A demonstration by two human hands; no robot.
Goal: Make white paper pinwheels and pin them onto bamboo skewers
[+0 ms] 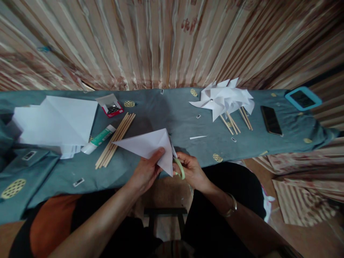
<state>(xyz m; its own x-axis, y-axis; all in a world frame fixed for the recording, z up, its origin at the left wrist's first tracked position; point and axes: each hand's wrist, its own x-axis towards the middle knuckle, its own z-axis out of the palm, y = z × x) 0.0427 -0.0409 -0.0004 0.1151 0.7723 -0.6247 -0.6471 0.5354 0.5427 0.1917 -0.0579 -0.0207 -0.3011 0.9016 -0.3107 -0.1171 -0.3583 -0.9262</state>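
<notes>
Biggest first: we've got the bench, w/ white sheets on the left and paper pinwheels over right. Next is the folded paper, held up over the bench's near edge, btwn our hands. Prob v. light, stiff-ish along the folds, bendy at the long corner, easy to crease or tear, so IMO it's best pinched flat thru all layers, well back from the blades. Shouldn't be too slippery tbh.

Our left hand has it pinched low down, thumb on top, other fingers mostly hidden underneath, long corner pointing left. Our right hand is just beside the paper's right edge, fingers curled round the green-handled scissors; can't tell if the blades are apart. Smallest: a paper sliver on the bench, apart from both hands.
</notes>
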